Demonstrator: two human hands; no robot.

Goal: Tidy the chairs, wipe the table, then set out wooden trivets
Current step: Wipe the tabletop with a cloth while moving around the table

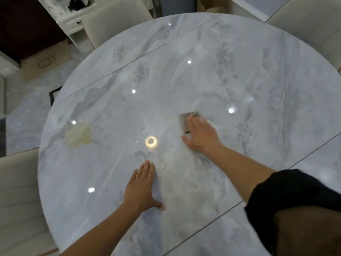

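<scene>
Nearest, lower right: black sleeve (295, 209) pushed up on the right upper arm, with the bare forearm reaching forward over the table (203, 71). The tabletop is round, glossy, grey-white and marble-patterned. A straight seam (258, 189) crosses its near right part, and a second seam runs across the far left. Left hand (142, 187) lies palm down on the near middle of the top, fingers straight and close together, thumb spread out to the right, holding nothing. Cream near-left chair (18, 200) sits tucked against the table's left rim. Further in, right hand (199, 137) lies flat, palm down, on a grey cloth (187, 120), pressing it to the surface near the table's centre. The fingers look extended over the cloth, not curled, though the fingertips are motion-blurred. Only the cloth's far left corner shows past the hand. Left of that hand is a ring-shaped glare (151, 141), then a yellowish patch (77, 134) on the top towards the left rim; cannot tell whether it is a stain or a reflection. Beyond the far rim stands a cream far chair (114, 21), close to the table edge, and a far-right chair (313, 28) at the upper right. On the floor, far left, is a cardboard box (46, 61), with a white cabinet (73, 21) behind it.
</scene>
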